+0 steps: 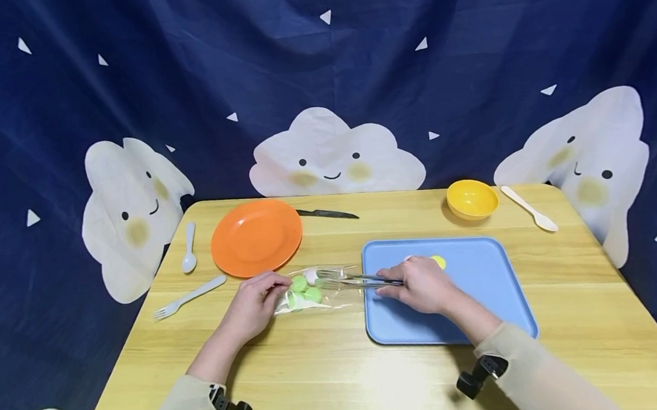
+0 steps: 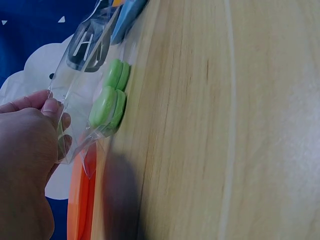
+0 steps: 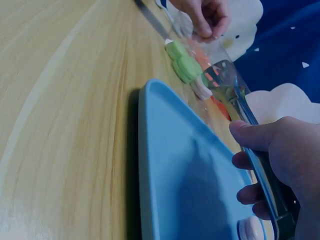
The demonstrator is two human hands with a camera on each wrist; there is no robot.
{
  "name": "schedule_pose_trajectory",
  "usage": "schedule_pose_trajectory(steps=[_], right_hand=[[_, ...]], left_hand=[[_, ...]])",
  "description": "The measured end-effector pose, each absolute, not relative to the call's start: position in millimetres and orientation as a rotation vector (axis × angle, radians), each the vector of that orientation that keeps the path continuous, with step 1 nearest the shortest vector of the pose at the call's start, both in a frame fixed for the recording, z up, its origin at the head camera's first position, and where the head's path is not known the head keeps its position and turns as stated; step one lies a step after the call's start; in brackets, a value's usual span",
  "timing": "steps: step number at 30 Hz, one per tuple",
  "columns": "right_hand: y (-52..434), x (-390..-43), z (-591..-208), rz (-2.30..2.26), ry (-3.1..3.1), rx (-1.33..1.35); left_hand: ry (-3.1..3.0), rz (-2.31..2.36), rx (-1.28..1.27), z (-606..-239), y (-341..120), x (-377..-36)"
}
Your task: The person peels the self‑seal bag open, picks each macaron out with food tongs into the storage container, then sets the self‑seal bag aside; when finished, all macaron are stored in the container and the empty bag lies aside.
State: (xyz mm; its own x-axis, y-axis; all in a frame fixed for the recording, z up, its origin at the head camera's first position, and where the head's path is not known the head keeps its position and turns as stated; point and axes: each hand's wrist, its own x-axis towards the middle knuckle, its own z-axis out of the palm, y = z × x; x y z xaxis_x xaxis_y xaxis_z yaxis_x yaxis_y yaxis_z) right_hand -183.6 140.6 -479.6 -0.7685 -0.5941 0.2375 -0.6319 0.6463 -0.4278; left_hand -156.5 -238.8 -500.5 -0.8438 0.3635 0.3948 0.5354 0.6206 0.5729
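Observation:
My left hand (image 1: 255,306) pinches the edge of a clear plastic bag (image 1: 343,300) lying left of the blue tray (image 1: 477,296). Green macarons (image 2: 107,106) sit at the bag's near-hand end, and a pale pinkish one (image 3: 201,88) lies beside them. In my right hand (image 1: 423,286), metal tongs (image 1: 367,281) point left, their slotted heads inside the bag by the pale macaron. That hand is over the tray, partly covering a yellow round piece (image 1: 439,262). A pale macaron (image 3: 251,229) rests on the tray below the hand in the right wrist view.
An orange plate (image 1: 256,237) stands behind my left hand, with a black knife (image 1: 329,214) beside it. Farther left lie a pale spoon (image 1: 189,261) and a pale fork (image 1: 190,297). At the back right are a yellow bowl (image 1: 471,200) and a cream spoon (image 1: 531,211).

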Motion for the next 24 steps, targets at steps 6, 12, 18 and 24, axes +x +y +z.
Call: schedule_pose_trajectory(steps=[6, 12, 18, 24], right_hand=[[133, -187, -481, 0.83, -2.801, 1.108], [128, -189, -480, 0.768, -2.842, 1.151], [124, -191, -482, 0.68, -2.867, 1.179], [122, -188, -482, 0.619, -2.851, 1.192]], left_hand=[[-2.615, -1.044, -0.735, -500, -238, -158], [-2.609, -1.043, -0.749, -502, -238, -157], [-2.607, -1.047, -0.753, -500, -237, -156], [-2.618, -1.041, -0.745, -501, -237, -154]])
